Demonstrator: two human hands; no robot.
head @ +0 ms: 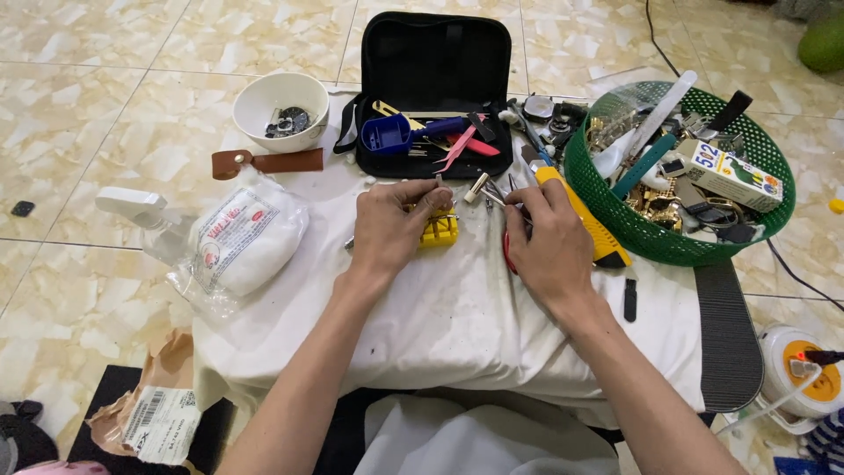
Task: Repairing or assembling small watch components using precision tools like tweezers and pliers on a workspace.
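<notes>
View from above a person's two bare forearms reaching forward over a white cloth [457, 308] spread on a low surface, stained with small dark marks. The left hand [393, 230] rests at centre, fingers curled down onto a small yellow block-shaped holder [440, 230], thumb and forefinger pinched on a thin metal pin standing up from it. Just beside it at 3 o'clock, the right hand [545, 239] has its fingertips closed narrowly around slim metal tweezers [501, 195] pointing toward the yellow holder; red handles [507, 251] show under its palm. Touching the right hand's far side lies a yellow utility knife [585, 215].

At 9 o'clock from the hands sits a clear bag of white cotton [242, 239], with a white spray bottle [132, 207] beyond it on the tiled floor. At 2 o'clock stands a green plastic basket [607, 198] full of watch parts, tools and a small box. At 12 o'clock lies an open black zip tool case [435, 66] holding a blue tool and pink tweezers. At 11 o'clock sits a white bowl [281, 101] with dark metal parts, a brown leather strap [268, 163] just before it.
</notes>
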